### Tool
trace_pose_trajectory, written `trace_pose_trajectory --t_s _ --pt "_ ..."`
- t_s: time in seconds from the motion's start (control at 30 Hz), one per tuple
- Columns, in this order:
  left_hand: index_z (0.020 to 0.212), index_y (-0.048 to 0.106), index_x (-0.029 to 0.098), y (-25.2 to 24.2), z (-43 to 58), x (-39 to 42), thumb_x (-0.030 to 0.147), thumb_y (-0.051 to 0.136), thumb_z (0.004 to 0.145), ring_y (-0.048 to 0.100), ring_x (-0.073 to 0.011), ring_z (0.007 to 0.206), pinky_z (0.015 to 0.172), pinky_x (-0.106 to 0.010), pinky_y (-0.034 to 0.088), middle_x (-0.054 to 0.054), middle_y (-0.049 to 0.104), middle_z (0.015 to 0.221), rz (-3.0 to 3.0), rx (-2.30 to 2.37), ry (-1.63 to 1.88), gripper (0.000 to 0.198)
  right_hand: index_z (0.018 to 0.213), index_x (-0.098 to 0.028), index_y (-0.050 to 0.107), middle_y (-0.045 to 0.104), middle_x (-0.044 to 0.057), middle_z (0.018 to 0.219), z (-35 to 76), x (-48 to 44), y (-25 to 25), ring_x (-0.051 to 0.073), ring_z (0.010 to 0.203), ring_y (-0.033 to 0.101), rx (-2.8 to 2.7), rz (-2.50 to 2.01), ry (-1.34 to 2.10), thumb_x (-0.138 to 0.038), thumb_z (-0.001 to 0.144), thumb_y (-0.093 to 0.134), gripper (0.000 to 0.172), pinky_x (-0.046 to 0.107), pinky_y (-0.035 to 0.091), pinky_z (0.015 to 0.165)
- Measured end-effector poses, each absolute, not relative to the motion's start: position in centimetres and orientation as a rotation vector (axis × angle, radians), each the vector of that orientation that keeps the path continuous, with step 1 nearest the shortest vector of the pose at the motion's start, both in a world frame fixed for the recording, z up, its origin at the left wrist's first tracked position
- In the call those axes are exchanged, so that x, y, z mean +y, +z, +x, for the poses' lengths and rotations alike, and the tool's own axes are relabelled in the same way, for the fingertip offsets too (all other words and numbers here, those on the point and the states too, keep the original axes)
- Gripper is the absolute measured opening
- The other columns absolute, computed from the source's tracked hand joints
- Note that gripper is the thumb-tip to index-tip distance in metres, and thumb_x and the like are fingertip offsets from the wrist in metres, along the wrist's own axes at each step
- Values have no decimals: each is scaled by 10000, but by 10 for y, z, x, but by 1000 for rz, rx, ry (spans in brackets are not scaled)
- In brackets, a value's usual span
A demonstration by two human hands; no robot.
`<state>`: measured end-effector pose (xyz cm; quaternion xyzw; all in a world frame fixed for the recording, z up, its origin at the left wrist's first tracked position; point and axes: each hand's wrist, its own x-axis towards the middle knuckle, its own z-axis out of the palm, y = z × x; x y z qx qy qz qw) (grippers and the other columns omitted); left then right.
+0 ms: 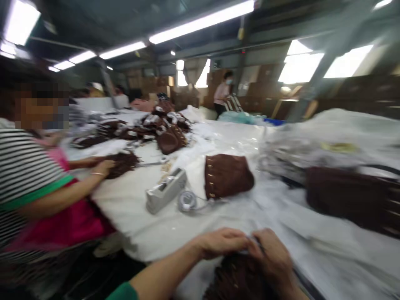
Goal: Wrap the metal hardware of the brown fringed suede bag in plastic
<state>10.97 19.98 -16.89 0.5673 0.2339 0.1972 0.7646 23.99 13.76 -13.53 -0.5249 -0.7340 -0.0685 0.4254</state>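
Observation:
Just in front of me a dark brown bag [239, 277] with a gathered, fringed-looking side lies at the table's near edge, partly cut off by the frame. Above it my left hand [223, 241] is closed, its fingertips meeting those of my right hand [275, 254]. A dark strap [260, 241] shows at the fingers of my right hand, which is also closed. Blur hides what the left fingers pinch. Farther up the table a second brown bag [229, 175] with metal eyelets lies on its side.
A grey-white box-shaped holder [165, 191] and a tape roll [187, 201] lie left of the second bag. At right are a dark bag [350, 196] and clear plastic [312, 141]. A co-worker's hands [104, 166] work on brown fringe at left. Brown bags [168, 139] pile up behind.

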Motion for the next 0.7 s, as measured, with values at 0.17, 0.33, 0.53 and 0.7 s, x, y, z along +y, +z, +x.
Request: trace_pose_trajectory --t_s 0.17,0.33,0.53,0.7 --pt "930 683 151 -164 96 200 426 586 855 547 -158 838 800 -239 413 -15 660 875 1157 410 320 302 1156 -170 554 583 73 1150 261 103 -146 186 958 598 -1927 -1585 -233 -358 908 548 311 390 530 814" --pt "915 658 161 -177 97 191 419 600 849 553 -125 708 660 -204 429 -35 665 800 993 422 243 272 1150 -160 554 591 70 1126 260 126 -159 183 938 604 -2005 -1552 -213 -360 905 555 317 384 536 795" --pt "900 647 161 -175 101 181 454 601 836 537 -126 685 633 -199 435 -18 632 759 1055 489 327 304 950 -146 605 635 38 877 265 134 -171 144 771 584 -2034 -1516 -201 -427 930 483 307 318 502 728" --pt "1035 644 195 -184 97 181 549 700 701 579 -239 1006 899 -299 457 -12 695 943 1212 783 399 490 886 -165 606 658 56 778 265 119 -170 185 768 573 -2005 -1528 -275 -532 914 437 405 312 470 724"
